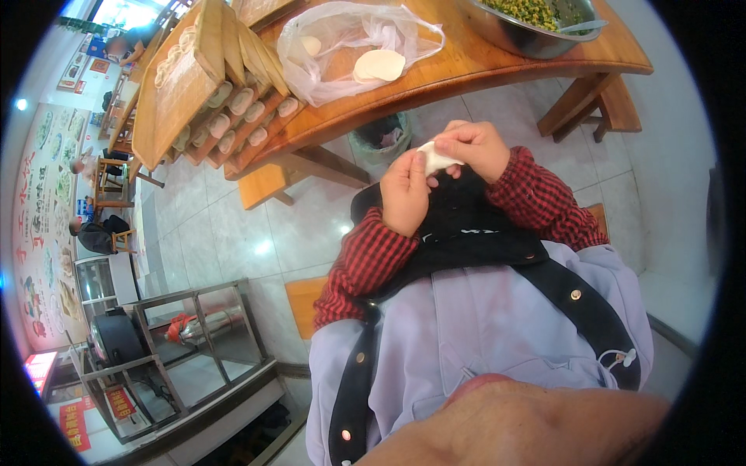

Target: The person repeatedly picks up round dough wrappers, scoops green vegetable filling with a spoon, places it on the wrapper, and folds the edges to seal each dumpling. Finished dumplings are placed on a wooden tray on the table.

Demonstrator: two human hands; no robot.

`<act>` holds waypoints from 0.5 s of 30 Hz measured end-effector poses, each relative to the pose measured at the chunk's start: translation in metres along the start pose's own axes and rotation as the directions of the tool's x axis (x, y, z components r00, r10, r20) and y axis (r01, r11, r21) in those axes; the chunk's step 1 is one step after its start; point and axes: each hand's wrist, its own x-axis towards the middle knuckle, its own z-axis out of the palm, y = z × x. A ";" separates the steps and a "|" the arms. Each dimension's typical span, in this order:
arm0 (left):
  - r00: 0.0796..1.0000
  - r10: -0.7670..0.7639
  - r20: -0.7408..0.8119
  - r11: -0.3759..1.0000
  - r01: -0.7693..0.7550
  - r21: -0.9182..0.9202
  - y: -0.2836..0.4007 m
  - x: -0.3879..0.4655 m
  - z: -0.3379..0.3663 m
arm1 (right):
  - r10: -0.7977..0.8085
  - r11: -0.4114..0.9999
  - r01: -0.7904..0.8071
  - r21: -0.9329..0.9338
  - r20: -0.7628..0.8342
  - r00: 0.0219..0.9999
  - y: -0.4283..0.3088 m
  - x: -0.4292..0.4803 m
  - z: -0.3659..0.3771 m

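My left hand (405, 189) and my right hand (475, 148) hold a dumpling (436, 158) of pale dough between them, above my lap. Thumbs and fingers of both hands press on its edge; whether there is filling inside cannot be seen. Beyond my hands, round dough wrappers (387, 64) lie overlapping in an open clear plastic bag (326, 87) on the wooden table (466, 81). A metal bowl (524, 46) of chopped yellow and green filling (521, 13) stands at the table's right, with a spoon (583, 26) in it.
Stacked wooden trays (169, 116) with dumplings (218, 125) stand at the table's left. A lined waste bin (382, 137) is below the table edge. Wooden benches (262, 183) stand nearby. A metal-framed rack (198, 343) is at lower left. Several people sit farther off at left.
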 end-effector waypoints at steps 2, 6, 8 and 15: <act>0.998 -0.063 -0.021 0.995 0.062 -0.079 -0.002 0.003 -0.003 | 0.073 0.992 -0.071 0.101 -0.013 0.997 0.001 0.000 -0.004; 0.997 -0.072 0.042 0.987 0.077 -0.140 -0.001 0.004 -0.006 | 0.103 0.988 -0.101 0.119 -0.007 0.995 0.007 0.000 -0.009; 0.992 -0.100 0.083 0.987 0.109 -0.120 0.001 0.003 -0.007 | 0.100 0.988 -0.098 0.117 -0.008 0.995 0.010 -0.001 -0.010; 0.997 -0.058 0.047 0.995 0.062 -0.073 0.001 0.001 -0.005 | 0.065 0.993 -0.065 0.094 0.006 0.998 0.010 -0.005 -0.008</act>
